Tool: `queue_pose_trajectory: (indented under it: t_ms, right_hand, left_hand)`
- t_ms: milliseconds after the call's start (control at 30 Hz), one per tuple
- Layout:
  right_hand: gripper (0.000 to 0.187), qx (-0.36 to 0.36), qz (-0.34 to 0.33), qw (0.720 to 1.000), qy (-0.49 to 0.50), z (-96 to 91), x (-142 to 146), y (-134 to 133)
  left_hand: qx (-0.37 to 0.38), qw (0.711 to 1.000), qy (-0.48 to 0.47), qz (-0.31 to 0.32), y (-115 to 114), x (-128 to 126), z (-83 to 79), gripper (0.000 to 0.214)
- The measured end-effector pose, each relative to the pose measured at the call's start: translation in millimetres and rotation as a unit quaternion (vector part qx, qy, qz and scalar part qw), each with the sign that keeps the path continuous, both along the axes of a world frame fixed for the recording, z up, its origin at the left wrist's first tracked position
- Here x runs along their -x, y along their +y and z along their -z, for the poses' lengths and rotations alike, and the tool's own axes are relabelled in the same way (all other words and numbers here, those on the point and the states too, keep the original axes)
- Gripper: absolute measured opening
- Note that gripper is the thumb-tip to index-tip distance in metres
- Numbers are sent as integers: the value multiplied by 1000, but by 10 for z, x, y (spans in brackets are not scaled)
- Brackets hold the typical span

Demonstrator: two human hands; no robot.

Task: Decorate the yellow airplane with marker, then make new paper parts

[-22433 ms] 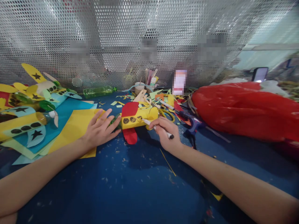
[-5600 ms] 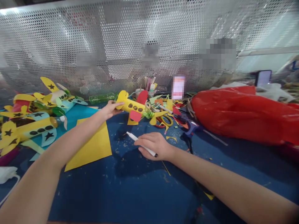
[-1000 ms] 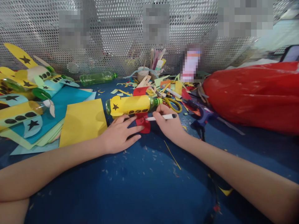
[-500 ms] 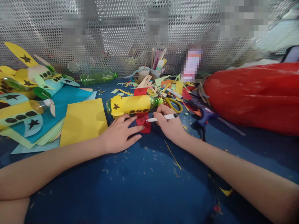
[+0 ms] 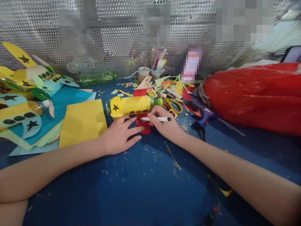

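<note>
A green plastic bottle wrapped in yellow paper [image 5: 135, 105] lies on its side in front of me, with black ovals and a star drawn on it. From its near side a red paper wing [image 5: 145, 128] sticks out towards me. My left hand [image 5: 121, 135] rests with fingers spread, its fingertips on the wing's left edge and against the bottle. Pinched in my right hand [image 5: 163, 124] is a white marker [image 5: 156, 119], its tip at the wing's surface. The marker and fingers partly cover the drawing there.
Finished bottle planes [image 5: 21, 119] and coloured paper sheets [image 5: 82, 122] lie at left. Behind are a green bottle [image 5: 97, 78], paper scraps, and a cup of sticks [image 5: 144, 75]. Yellow-handled scissors [image 5: 175, 106], a blue glue gun [image 5: 204, 114] and a big red bag [image 5: 254, 97] sit at right.
My right hand has moved left with the marker, whose tip has gone from the star outline's right side to further left on the red wing. My left hand stays in place.
</note>
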State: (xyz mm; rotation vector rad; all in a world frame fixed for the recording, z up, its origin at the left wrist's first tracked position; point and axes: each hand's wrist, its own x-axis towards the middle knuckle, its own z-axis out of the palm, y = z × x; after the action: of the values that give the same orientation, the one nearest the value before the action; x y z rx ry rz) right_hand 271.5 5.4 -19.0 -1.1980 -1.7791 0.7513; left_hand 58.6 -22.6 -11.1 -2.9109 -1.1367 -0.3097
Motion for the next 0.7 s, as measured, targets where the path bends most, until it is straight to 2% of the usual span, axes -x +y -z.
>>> queue_pose_trajectory:
  t_ms: [133, 300, 400, 533, 700]
  right_hand:
    - [19, 5, -3, 1000, 24, 4, 5, 19]
    - [20, 61, -23, 988, 137, -38, 15, -5]
    - [18, 73, -34, 990, 118, -38, 6, -27]
    - [12, 28, -11, 997, 68, -15, -15, -23]
    - [8, 41, 12, 996, 78, -31, -10, 1]
  left_hand:
    - [2, 1000, 1, 0, 0, -3, -6, 45]
    - [9, 1000, 4, -6, 0, -4, -7, 45]
    - [14, 1000, 2, -5, 0, -4, -13, 45]
    - [20, 1000, -2, -6, 0, -6, -22, 45]
    - [27, 1000, -10, -7, 1, -1, -20, 44]
